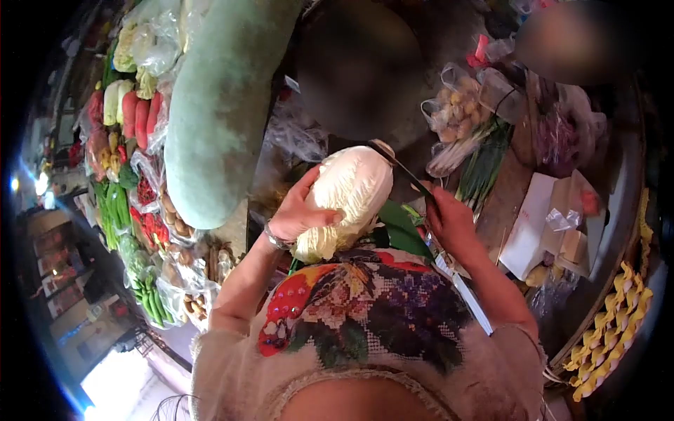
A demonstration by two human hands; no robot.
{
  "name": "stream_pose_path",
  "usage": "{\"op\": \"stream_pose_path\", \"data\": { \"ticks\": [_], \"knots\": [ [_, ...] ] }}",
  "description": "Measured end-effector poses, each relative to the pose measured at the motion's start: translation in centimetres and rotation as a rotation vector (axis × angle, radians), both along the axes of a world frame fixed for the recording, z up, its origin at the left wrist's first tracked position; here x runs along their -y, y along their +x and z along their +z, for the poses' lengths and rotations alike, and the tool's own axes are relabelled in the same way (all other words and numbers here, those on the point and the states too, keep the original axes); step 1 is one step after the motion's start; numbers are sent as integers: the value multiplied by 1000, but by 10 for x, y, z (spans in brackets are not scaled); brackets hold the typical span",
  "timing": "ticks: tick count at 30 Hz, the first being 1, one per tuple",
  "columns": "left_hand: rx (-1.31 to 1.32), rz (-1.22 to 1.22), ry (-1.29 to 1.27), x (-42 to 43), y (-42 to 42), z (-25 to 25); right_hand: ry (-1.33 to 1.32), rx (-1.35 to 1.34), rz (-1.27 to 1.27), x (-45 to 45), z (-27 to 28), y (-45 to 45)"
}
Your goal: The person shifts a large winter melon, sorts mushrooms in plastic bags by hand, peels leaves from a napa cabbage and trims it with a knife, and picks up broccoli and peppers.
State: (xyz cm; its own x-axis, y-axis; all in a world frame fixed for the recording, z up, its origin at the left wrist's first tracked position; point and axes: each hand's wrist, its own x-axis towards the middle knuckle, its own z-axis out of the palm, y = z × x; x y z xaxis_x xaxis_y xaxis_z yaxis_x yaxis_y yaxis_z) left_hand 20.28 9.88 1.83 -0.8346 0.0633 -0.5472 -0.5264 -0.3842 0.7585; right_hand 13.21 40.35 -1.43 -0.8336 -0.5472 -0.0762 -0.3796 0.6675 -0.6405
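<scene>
A pale napa cabbage (357,184) is held in front of my chest. My left hand (300,216) wraps around its left side, with the thumb lying across the leaves. My right hand (449,219) is closed on the handle of a dark-bladed knife (406,168). The blade slants up and left to the cabbage's far end and appears to touch it there. Dark green leaves (406,230) show below the knife, between the cabbage and my right hand.
A huge pale green winter melon (228,105) lies to the left. Beyond it are red radishes (142,119) and bagged green vegetables (147,298). At the right sit a bag of round yellowish produce (460,105), green onions (484,168) and an open white box (528,224).
</scene>
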Motion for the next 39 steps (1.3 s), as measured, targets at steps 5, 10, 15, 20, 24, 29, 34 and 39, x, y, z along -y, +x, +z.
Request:
{"op": "stream_pose_path", "data": {
  "ticks": [5,10,15,20,24,29,34,39],
  "knots": [
    [-66,-21,60,3,-2,1,-119,280,-33,5,15,-10],
    [-131,23,52,1,0,2,-54,11,38,0,15,-10],
    [-86,20,5,5,6,4,-141,-1,73,13,34,-11],
    [-278,-24,-199,17,22,-3,182,109,-3,-21,-29,-6],
    [-211,60,-98,19,25,-1,216,292,-157,-41,-43,-4],
    [-273,183,-21,27,38,-16,-95,299,-183,-22,-54,-20],
    [-357,348,10,45,59,-8,-441,477,-223,6,-49,-23],
    [-415,666,184,57,100,-5,-359,240,35,30,-62,-56]
  ]
}}
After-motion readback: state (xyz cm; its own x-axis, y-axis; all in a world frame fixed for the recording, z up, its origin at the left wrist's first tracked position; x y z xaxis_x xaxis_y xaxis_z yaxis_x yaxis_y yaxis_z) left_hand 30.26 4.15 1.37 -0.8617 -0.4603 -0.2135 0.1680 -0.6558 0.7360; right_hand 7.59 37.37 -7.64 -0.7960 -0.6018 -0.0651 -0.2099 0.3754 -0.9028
